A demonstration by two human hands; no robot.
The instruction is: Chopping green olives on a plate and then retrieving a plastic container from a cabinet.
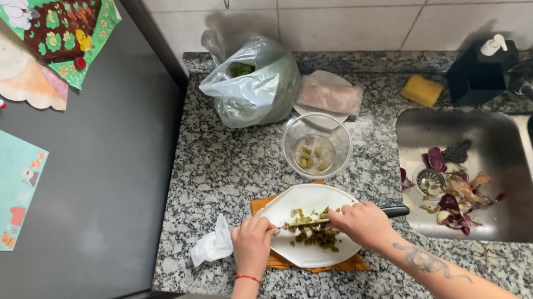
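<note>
1. Where the granite counter meets the steel sink, seen from the head camera: white plate on an orange cloth, heaped with chopped green olives.
2. Left hand curled down onto the plate's left edge, fingertips pinning the olives.
3. Right hand clenched around a black-handled knife, blade lying across the heap.
4. Just behind the plate: glass jar with whole olives inside; plastic bag further back; crumpled tissue left of the plate.
</note>
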